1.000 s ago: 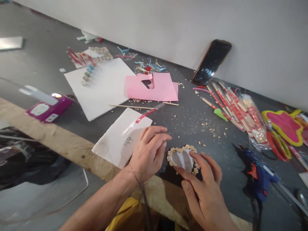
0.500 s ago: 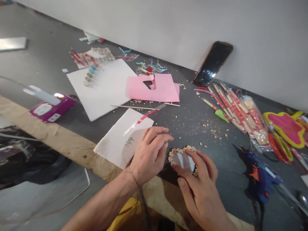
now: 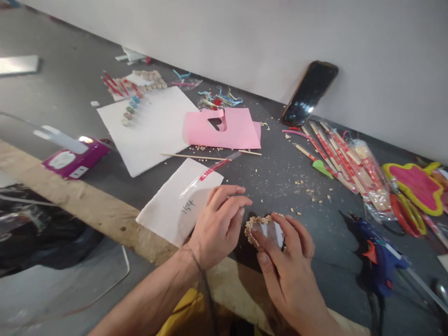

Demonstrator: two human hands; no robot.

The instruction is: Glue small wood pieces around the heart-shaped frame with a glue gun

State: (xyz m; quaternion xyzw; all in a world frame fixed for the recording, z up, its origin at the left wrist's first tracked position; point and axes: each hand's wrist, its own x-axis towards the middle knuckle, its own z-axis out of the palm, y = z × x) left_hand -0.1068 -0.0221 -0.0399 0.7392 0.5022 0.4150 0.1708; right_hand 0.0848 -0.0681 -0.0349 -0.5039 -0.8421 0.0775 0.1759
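Note:
A heart-shaped piece with a shiny, mirror-like face [image 3: 273, 233] lies near the table's front edge, rimmed with small pale wooden bits. My right hand [image 3: 289, 254] holds it from the right, index finger across the face, the other fingers over its far right edge and thumb at the near side. Part of the rim is hidden under these fingers. To its left, my left hand [image 3: 222, 219] hovers or rests with loosely bent fingers apart and nothing in them. Under that wrist lies a white card [image 3: 168, 212] marked "154", with a clear-and-red wrapper [image 3: 206, 175] across it.
A blue glue gun [image 3: 380, 259] lies at the right, beside scissors [image 3: 409, 214] and wrapped sticks [image 3: 343, 154]. A phone [image 3: 310, 93] leans on the wall. Further back are pink paper [image 3: 241, 128] and a white sheet [image 3: 157, 126]. A purple power socket [image 3: 75, 158] sits left.
My right index finger has slid left and farther over the heart's face, and the other fingers have shifted slightly left. My left hand has stayed in place.

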